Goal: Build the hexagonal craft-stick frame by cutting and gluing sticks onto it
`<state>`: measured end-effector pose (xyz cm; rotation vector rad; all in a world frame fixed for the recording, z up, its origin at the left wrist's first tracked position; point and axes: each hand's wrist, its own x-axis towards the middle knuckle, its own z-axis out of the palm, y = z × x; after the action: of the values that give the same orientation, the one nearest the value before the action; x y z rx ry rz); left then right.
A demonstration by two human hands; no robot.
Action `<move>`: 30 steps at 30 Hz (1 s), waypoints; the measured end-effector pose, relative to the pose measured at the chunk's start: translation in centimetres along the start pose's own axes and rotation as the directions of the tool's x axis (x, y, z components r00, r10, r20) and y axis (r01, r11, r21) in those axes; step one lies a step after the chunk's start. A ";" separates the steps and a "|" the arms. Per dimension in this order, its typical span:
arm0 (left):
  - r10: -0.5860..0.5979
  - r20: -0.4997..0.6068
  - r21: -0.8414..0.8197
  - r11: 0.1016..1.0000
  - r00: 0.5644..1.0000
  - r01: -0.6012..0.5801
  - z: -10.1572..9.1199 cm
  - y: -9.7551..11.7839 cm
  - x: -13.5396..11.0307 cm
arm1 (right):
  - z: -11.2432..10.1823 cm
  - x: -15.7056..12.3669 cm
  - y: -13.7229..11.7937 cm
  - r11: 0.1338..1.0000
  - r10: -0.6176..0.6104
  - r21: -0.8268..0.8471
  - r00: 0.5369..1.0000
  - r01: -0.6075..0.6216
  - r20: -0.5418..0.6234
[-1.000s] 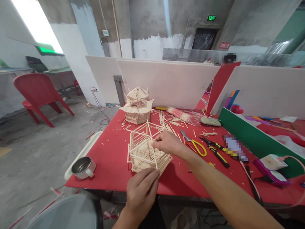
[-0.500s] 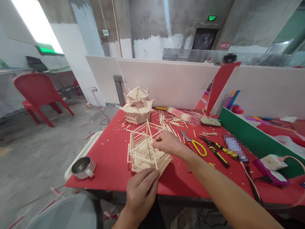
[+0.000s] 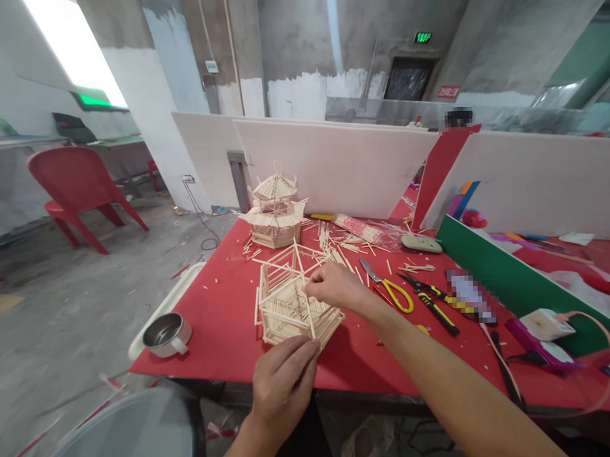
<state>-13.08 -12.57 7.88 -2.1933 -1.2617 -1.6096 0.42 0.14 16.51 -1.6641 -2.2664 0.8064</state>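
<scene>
A hexagonal model frame of thin wooden sticks (image 3: pixel 283 316) stands on the red table in front of me. One pale wooden stick (image 3: pixel 309 309) slants down its near side. My left hand (image 3: pixel 285 376) pinches the lower end of that stick at the frame's front edge. Higher up, my right hand (image 3: pixel 331 284) has its fingertips closed at the stick's upper part; the fingers partly hide the contact. Behind the frame stands a pagoda model (image 3: pixel 274 213) of the same sticks, with two tiers of roof.
Loose sticks (image 3: pixel 343 244) and a bagged bundle of sticks (image 3: pixel 360 230) lie behind the frame. Yellow-handled scissors (image 3: pixel 394 292), black-and-yellow pliers (image 3: pixel 435 310) and a power strip (image 3: pixel 544 343) are at the right. A metal cup (image 3: pixel 166 333) stands near the left edge.
</scene>
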 end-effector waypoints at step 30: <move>-0.013 -0.017 0.001 1.000 1.000 0.013 0.0 0.4 0.3 | 0.1 -0.1 0.2 1.000 -0.006 -0.006 1.000 0.006 -0.008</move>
<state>-12.85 -12.64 8.29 -2.1699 -1.2748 -1.6283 0.56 0.09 16.30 -1.6596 -2.2693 0.7919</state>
